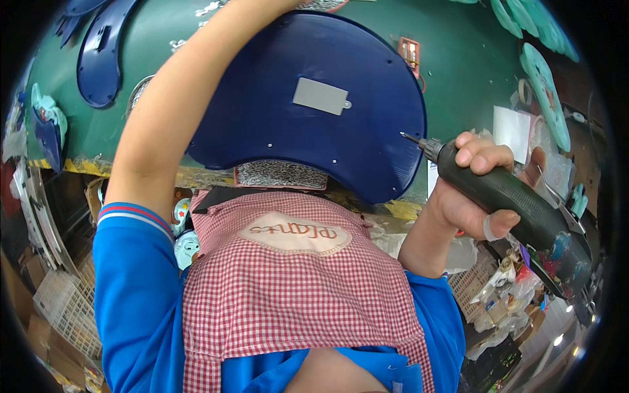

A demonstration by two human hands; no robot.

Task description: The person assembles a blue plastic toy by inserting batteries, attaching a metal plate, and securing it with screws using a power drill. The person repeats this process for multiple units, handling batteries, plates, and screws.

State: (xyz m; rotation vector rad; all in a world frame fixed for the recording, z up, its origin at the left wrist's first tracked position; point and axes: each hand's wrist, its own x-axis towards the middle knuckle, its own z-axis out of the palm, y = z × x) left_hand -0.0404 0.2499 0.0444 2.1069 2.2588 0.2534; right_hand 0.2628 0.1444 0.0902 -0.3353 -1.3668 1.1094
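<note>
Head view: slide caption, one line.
Right hand holding a power screwdriver near a curved blue panel on a green worktable; left hand out of frame.

From the head, a wide fisheye looks down at close range over the apron (295, 295) and green table (465, 78).

A red-checked apron (295, 295) covers a blue shirt (134, 281).

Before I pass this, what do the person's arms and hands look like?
Both arms are bare below short blue sleeves; the left cuff has red and white stripes. The right hand is ungloved, with a pale band around the thumb. The left hand is unseen.
</note>
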